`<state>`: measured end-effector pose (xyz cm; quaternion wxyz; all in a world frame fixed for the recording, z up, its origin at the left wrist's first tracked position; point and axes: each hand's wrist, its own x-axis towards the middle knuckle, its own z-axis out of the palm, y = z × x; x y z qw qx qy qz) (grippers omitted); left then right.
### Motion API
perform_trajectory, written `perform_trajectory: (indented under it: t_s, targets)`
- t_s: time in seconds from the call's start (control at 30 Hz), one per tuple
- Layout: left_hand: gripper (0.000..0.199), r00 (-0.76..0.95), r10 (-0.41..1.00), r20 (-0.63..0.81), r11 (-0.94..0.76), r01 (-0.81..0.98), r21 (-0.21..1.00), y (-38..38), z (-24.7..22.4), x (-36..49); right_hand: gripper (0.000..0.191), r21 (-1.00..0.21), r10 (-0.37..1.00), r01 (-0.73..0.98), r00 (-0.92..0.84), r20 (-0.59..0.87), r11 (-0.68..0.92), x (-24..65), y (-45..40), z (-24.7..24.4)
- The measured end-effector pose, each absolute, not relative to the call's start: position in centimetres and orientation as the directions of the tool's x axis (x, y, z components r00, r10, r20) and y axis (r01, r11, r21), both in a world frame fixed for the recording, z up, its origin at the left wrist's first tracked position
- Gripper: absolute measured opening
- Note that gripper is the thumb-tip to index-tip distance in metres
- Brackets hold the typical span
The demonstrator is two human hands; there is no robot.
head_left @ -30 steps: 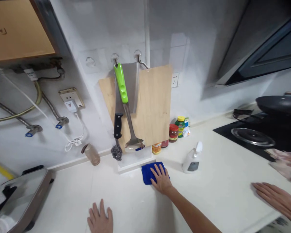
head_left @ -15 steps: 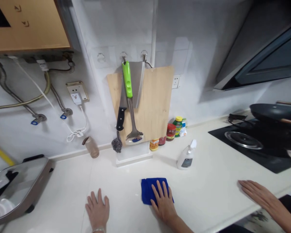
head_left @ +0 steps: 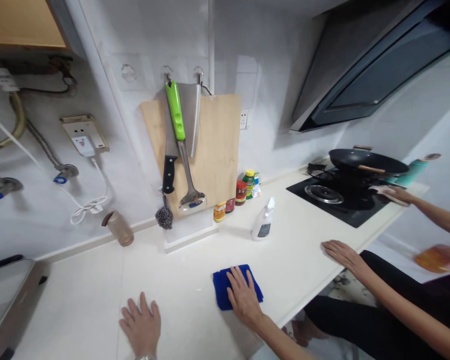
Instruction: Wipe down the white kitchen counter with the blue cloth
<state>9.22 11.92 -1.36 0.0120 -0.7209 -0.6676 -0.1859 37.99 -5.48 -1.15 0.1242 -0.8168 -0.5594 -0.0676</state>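
Observation:
My left hand (head_left: 141, 324) lies flat on the white countertop (head_left: 172, 320), fingers spread, with nothing under it that shows. To its right, my right hand (head_left: 244, 299) rests with outstretched fingers on top of a blue cloth (head_left: 222, 287), pressing it flat against the counter. The cloth's left and upper edges stick out past the fingers. A white spray bottle (head_left: 263, 222) stands upright behind and to the right of the cloth, not touched by either hand.
Another person's hand (head_left: 345, 254) rests at the counter edge; their other hand (head_left: 397, 195) holds a cloth by the black stove (head_left: 337, 200), below a wok (head_left: 367, 162). Jars (head_left: 241, 192) line the wall under a hanging cutting board (head_left: 219, 150). A brown bottle (head_left: 120, 229) leans at the left.
The view has swung to the right, showing more of the stove and the other person. My hands keep nearly the same places on the counter and the cloth.

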Motion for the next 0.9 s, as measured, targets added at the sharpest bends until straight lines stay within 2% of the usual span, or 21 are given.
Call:
perform_trajectory:
  t_s: [0.2, 0.3, 0.47, 0.7, 0.9]
  targets:
    - [0.057, 0.077, 0.936, 0.345, -0.167, 0.956, 0.242, 11.9, -2.1, 9.0, 0.056, -0.111, 0.911, 0.93, 0.366, 0.188, -0.35, 35.2, -2.5, -2.8]
    - [0.057, 0.08, 0.942, 0.327, -0.169, 0.953, 0.253, 11.9, -2.0, 9.1, 0.054, -0.108, 0.924, 0.94, 0.34, 0.174, -0.325, 35.3, -2.9, -3.0]
    - [0.056, 0.07, 0.936, 0.345, -0.171, 0.947, 0.271, 11.8, -1.5, 9.3, 0.053, -0.062, 0.923, 0.947, 0.321, 0.213, -0.315, 35.4, -3.5, -3.0]
    - [0.056, 0.077, 0.952, 0.295, -0.169, 0.939, 0.3, 11.9, -1.3, 9.2, 0.056, 0.012, 0.908, 0.936, 0.338, 0.248, -0.352, 33.0, -2.9, -3.4]
    - [0.057, 0.092, 0.959, 0.269, -0.174, 0.938, 0.298, 12.1, -1.5, 8.8, 0.062, -0.052, 0.916, 0.937, 0.349, 0.197, -0.346, 30.9, -1.8, -3.8]
